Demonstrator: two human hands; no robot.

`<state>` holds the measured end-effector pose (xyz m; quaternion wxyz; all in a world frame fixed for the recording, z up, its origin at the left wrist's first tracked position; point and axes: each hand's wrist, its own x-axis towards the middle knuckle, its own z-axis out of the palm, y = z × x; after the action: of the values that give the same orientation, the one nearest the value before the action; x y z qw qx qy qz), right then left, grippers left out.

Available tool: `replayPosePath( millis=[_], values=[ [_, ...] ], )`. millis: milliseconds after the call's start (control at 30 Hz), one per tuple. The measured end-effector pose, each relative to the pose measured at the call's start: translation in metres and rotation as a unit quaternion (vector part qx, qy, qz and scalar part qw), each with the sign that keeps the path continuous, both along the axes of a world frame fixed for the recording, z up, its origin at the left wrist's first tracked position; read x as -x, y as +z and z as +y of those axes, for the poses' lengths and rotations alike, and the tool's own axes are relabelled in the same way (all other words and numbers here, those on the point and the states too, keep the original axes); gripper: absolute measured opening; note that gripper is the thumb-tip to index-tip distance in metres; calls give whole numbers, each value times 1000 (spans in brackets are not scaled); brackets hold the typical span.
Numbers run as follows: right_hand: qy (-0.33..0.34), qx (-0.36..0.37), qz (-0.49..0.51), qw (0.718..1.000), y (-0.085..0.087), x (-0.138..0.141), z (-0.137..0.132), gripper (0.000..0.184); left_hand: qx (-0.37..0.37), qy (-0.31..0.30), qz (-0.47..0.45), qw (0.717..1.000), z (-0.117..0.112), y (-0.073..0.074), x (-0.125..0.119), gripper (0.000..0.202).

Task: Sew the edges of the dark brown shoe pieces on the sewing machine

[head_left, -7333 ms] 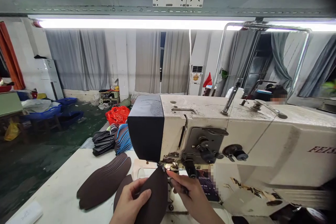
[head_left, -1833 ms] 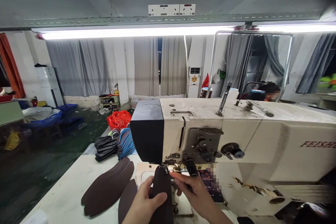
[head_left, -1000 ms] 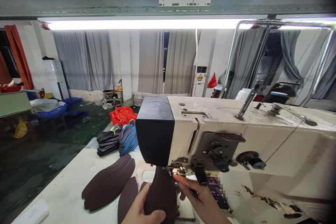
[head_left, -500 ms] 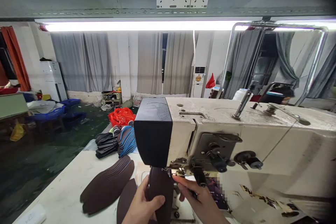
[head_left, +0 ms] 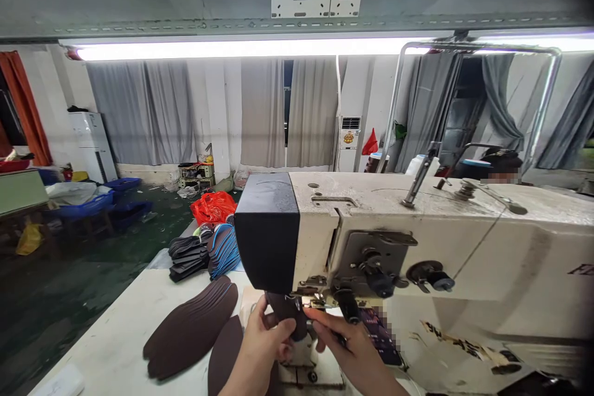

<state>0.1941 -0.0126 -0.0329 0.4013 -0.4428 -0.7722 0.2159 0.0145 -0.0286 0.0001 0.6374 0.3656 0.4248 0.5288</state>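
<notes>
A dark brown insole (head_left: 284, 310) lies under the head of a white sewing machine (head_left: 315, 229), curved at its near end. My left hand (head_left: 260, 340) is closed on its left side, thumb on top. From the other side, my right hand (head_left: 346, 343) reaches in, its index fingertip at the insole's right edge beside the presser foot. Its other fingers are curled, and a small dark thing shows among them that I cannot make out. Left of my hands lies a fanned stack of brown insoles (head_left: 192, 328), with more brown insoles (head_left: 225, 352) partly behind my left forearm.
Bundles of black pieces (head_left: 188, 257) and blue-edged pieces (head_left: 225, 250) sit at the table's far end by a red plastic bag (head_left: 213, 207). A phone (head_left: 380, 337) lies behind my right hand. Thread cones (head_left: 423, 166) stand behind the machine. A white object (head_left: 60, 380) is at the near left.
The insole has turned and moved farther under the machine head, so less of it extends toward me. My left hand has bent its near end; my right hand stays near the presser foot.
</notes>
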Motion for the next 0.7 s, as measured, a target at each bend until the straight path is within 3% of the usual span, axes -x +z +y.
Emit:
replayPosePath(
  millis=[200, 433, 600, 700],
  values=[
    [6, 5, 19, 1000, 4, 2, -2, 39, -7, 44, 38, 998, 21, -2, -3, 32],
    [35, -24, 35, 998, 1, 3, -1, 36, -18, 66, 52, 996, 48, -14, -9, 28],
    [28, -30, 57, 998, 3, 5, -5, 32, -22, 93, 38, 995, 49, -19, -11, 32],
    [13, -62, 55, 996, -12, 6, -13, 37, -23, 88, 43, 995, 44, -15, -8, 30]
  ],
)
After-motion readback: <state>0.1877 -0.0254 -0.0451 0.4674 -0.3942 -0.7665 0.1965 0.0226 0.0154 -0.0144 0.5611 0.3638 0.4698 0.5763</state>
